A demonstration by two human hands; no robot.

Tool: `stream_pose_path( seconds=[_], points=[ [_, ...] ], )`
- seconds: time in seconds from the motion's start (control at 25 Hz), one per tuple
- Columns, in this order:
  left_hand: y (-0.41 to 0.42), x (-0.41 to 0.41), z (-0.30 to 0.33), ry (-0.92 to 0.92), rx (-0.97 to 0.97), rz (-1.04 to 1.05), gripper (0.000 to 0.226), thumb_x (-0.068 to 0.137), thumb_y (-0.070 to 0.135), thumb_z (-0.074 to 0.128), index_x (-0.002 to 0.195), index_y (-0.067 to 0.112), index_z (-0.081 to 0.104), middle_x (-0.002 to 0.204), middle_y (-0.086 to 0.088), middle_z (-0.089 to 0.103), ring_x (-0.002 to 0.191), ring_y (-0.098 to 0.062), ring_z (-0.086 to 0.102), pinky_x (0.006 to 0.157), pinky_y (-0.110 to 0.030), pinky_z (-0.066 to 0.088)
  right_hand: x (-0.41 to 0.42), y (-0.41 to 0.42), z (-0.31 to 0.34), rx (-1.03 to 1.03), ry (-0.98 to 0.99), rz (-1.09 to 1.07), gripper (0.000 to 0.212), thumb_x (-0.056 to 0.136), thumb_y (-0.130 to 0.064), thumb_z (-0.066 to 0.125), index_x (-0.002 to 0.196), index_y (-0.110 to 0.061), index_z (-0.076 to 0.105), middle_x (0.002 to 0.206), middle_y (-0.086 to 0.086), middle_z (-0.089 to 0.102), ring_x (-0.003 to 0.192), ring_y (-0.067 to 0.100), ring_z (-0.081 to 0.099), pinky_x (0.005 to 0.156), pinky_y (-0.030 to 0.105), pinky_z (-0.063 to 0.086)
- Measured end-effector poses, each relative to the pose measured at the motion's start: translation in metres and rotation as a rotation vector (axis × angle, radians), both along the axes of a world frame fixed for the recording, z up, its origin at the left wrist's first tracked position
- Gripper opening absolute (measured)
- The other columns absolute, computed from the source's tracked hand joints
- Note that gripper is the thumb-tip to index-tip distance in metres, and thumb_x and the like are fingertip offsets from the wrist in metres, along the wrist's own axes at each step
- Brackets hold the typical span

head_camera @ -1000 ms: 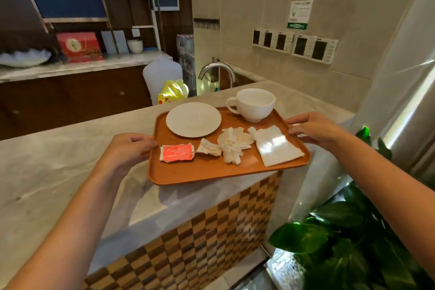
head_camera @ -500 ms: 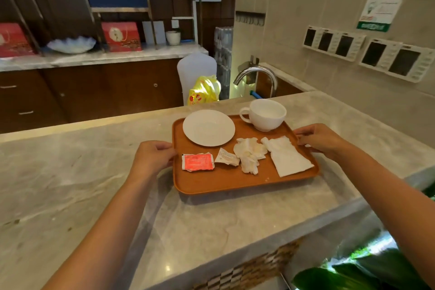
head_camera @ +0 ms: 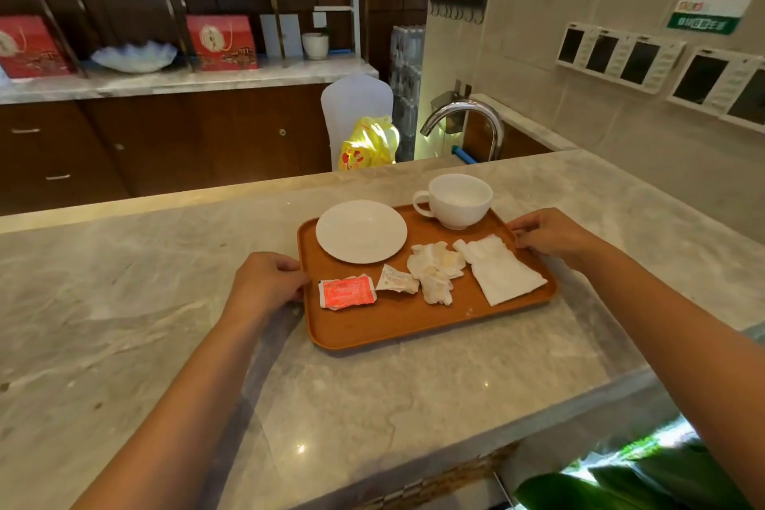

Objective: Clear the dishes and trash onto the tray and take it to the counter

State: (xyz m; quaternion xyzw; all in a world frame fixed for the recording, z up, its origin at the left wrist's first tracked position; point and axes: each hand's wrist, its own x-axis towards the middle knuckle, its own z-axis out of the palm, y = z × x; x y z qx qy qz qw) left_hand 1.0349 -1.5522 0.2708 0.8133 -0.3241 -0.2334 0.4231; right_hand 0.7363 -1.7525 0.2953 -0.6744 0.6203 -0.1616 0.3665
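Two outstretched arms frame the marble counter [head_camera: 124, 302], where the orange tray [head_camera: 397, 323] lies flat, left hand [head_camera: 265, 286] and right hand [head_camera: 550, 234] each curled closed on a short edge, around saucer [head_camera: 361, 231], cup [head_camera: 457, 201], napkin [head_camera: 503, 271], crumpled tissue [head_camera: 434, 271] and red packet [head_camera: 347, 292], its print unreadable.

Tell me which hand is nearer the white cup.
Right. The right hand grips the tray edge just beside the white cup; the left hand holds the opposite edge.

red packet [head_camera: 347, 292] print too small to read
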Motion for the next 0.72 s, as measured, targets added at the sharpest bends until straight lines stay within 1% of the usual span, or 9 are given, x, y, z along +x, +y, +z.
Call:
stream_pose_path(
  seconds=[0.04,0.08,0.2,0.28,0.36,0.44,0.52,0.64,0.72],
  points=[
    [-0.001,-0.001,-0.001,-0.025,0.007,-0.009,0.021,0.078,0.007,0.065,0.060,0.018,0.067,0.062,-0.004,0.066,0.059,-0.016,0.063,0.055,-0.024,0.049,-0.002,-0.001,0.000,-0.005,0.008,0.011,0.028,0.085,0.003,0.057,0.107,-0.009,0.067,0.077,-0.005,0.057,0.070,0.010,0.052,0.060,0.020,0.044],
    [-0.002,-0.001,-0.003,-0.041,0.011,-0.015,0.023,0.078,0.007,0.065,0.058,0.019,0.066,0.062,-0.003,0.066,0.058,-0.015,0.062,0.054,-0.024,0.047,-0.003,-0.002,-0.001,-0.010,0.014,0.017,0.028,0.085,0.003,0.057,0.107,-0.009,0.067,0.079,-0.003,0.059,0.070,0.010,0.052,0.063,0.021,0.045],
    [-0.003,-0.001,-0.005,-0.098,0.033,-0.031,0.026,0.078,0.009,0.065,0.056,0.022,0.064,0.061,0.000,0.066,0.059,-0.014,0.063,0.051,-0.021,0.044,-0.004,-0.005,-0.002,-0.003,0.043,0.024,0.030,0.085,0.001,0.058,0.111,-0.011,0.066,0.096,0.002,0.058,0.074,0.011,0.051,0.075,0.027,0.044],
    [-0.003,0.000,-0.008,-0.145,0.044,-0.054,0.021,0.077,0.010,0.067,0.059,0.020,0.065,0.060,0.000,0.065,0.058,-0.013,0.063,0.050,-0.019,0.042,-0.003,-0.005,-0.003,0.000,0.047,0.016,0.030,0.085,0.001,0.059,0.112,-0.010,0.065,0.091,0.000,0.056,0.073,0.014,0.052,0.076,0.028,0.043],
    [-0.003,-0.002,-0.010,-0.204,0.046,-0.065,0.009,0.077,0.010,0.069,0.070,0.015,0.069,0.060,0.000,0.064,0.059,-0.012,0.063,0.051,-0.019,0.040,-0.003,-0.005,-0.004,-0.007,0.040,-0.004,0.030,0.084,0.002,0.060,0.112,-0.009,0.065,0.087,0.001,0.058,0.082,0.020,0.057,0.075,0.028,0.044],
    [-0.003,-0.003,-0.011,-0.272,0.027,-0.059,0.003,0.075,0.011,0.071,0.077,0.011,0.069,0.064,-0.003,0.064,0.061,-0.017,0.063,0.057,-0.022,0.042,-0.002,-0.004,-0.005,-0.038,0.057,-0.006,0.031,0.084,0.003,0.060,0.113,-0.007,0.065,0.097,0.007,0.060,0.082,0.018,0.054,0.075,0.029,0.045],
    [-0.005,-0.002,-0.013,-0.310,0.003,-0.051,0.009,0.074,0.010,0.073,0.081,0.009,0.068,0.069,-0.006,0.064,0.067,-0.024,0.064,0.066,-0.027,0.044,-0.001,-0.005,-0.005,-0.086,0.091,0.011,0.031,0.083,0.002,0.062,0.112,-0.006,0.066,0.101,0.007,0.059,0.078,0.014,0.052,0.074,0.028,0.045],
    [-0.009,-0.002,-0.015,-0.350,-0.015,-0.047,0.010,0.074,0.010,0.073,0.081,0.006,0.068,0.070,-0.007,0.062,0.070,-0.026,0.063,0.067,-0.029,0.045,0.002,-0.001,-0.006,-0.187,0.175,0.052,0.029,0.082,-0.003,0.065,0.111,-0.006,0.066,0.110,0.011,0.062,0.086,0.017,0.051,0.077,0.027,0.044],
    [-0.010,-0.001,-0.016,-0.353,-0.007,-0.051,0.009,0.075,0.011,0.073,0.080,0.007,0.068,0.070,-0.007,0.062,0.069,-0.025,0.063,0.067,-0.029,0.045,0.004,0.001,-0.008,-0.239,0.231,0.067,0.029,0.084,-0.007,0.064,0.113,-0.006,0.065,0.116,0.013,0.063,0.091,0.021,0.053,0.080,0.028,0.044]
  ],
)
